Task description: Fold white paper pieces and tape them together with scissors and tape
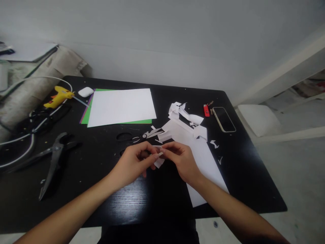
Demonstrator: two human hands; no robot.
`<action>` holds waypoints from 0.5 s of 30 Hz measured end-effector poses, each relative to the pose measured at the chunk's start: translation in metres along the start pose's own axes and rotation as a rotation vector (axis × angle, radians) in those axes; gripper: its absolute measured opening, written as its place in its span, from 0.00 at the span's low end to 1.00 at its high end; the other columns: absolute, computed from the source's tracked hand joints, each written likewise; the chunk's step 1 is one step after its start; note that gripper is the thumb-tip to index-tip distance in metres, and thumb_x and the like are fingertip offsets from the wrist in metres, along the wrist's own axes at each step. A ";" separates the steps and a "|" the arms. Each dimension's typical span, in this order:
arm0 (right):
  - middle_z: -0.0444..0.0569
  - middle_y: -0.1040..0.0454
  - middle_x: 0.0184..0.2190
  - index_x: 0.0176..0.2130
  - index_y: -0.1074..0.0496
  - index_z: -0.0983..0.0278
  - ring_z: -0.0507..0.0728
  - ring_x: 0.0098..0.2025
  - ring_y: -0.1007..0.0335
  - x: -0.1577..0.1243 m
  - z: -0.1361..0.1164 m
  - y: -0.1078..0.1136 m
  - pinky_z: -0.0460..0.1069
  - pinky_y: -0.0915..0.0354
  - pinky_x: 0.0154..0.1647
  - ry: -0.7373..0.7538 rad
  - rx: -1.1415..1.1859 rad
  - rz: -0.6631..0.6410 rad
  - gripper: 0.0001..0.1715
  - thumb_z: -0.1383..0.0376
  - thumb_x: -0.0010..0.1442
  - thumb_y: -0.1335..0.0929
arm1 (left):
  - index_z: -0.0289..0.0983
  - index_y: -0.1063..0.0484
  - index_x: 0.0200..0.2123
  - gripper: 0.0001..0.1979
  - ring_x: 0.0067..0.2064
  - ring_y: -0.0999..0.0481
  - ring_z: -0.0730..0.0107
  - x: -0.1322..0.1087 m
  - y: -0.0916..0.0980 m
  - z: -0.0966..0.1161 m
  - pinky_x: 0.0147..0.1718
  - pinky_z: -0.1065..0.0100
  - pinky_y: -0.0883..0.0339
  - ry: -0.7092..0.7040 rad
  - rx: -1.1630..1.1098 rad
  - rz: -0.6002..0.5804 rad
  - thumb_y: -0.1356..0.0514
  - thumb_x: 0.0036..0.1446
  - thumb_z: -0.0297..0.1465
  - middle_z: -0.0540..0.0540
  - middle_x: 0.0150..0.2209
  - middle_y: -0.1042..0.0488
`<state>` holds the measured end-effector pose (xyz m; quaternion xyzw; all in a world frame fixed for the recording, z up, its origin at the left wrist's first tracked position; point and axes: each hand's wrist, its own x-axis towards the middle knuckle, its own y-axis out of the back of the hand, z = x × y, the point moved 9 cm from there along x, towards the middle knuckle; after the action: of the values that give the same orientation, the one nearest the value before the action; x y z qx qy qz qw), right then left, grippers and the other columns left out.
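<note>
My left hand (137, 161) and my right hand (180, 159) meet above the near middle of the black table, both closed on a small white piece of paper (159, 163). Thumbs and fingertips of both hands pinch it from either side, and the fingers cover part of it. Just beyond the hands lie scissors (144, 136) with black handles and spread blades. Cut paper scraps (175, 130) are heaped past my right hand. A long white paper sheet (200, 169) runs partly under my right forearm.
White and green sheets (122, 106) lie stacked at the back. A yellow glue gun (59, 97), a white earbud case (85, 92) and large pliers (54, 152) are at left. A red lighter (206, 110) and a phone (223, 119) rest at right. The table's (259, 183) right edge faces a white stool (259, 118).
</note>
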<state>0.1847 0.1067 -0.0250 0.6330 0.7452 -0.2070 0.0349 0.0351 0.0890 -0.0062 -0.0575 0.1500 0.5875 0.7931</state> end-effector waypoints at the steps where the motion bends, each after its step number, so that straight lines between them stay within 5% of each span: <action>1: 0.46 0.15 0.33 0.33 0.16 0.60 0.56 0.36 0.19 0.001 0.003 0.000 0.53 0.24 0.46 -0.022 0.030 -0.009 0.10 0.60 0.50 0.18 | 0.37 0.27 0.36 0.14 0.27 0.21 0.66 0.000 -0.003 -0.001 0.20 0.70 0.30 0.019 -0.058 -0.033 0.35 0.61 0.43 0.47 0.28 0.21; 7: 0.45 0.15 0.30 0.31 0.15 0.62 0.54 0.35 0.20 0.004 0.010 0.002 0.51 0.26 0.48 -0.110 0.129 0.004 0.11 0.62 0.47 0.17 | 0.36 0.29 0.34 0.11 0.28 0.19 0.70 0.002 -0.004 0.006 0.31 0.70 0.26 -0.066 -0.092 -0.026 0.35 0.63 0.38 0.49 0.25 0.20; 15: 0.47 0.15 0.31 0.32 0.14 0.61 0.56 0.37 0.20 0.002 0.008 0.004 0.52 0.27 0.48 -0.077 0.045 0.031 0.10 0.61 0.47 0.18 | 0.37 0.27 0.35 0.12 0.28 0.21 0.70 0.001 0.009 0.008 0.30 0.71 0.29 -0.133 0.160 0.083 0.37 0.65 0.40 0.50 0.26 0.21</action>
<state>0.1862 0.1059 -0.0342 0.6365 0.7287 -0.2471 0.0525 0.0282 0.0952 0.0016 0.0512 0.1458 0.6083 0.7785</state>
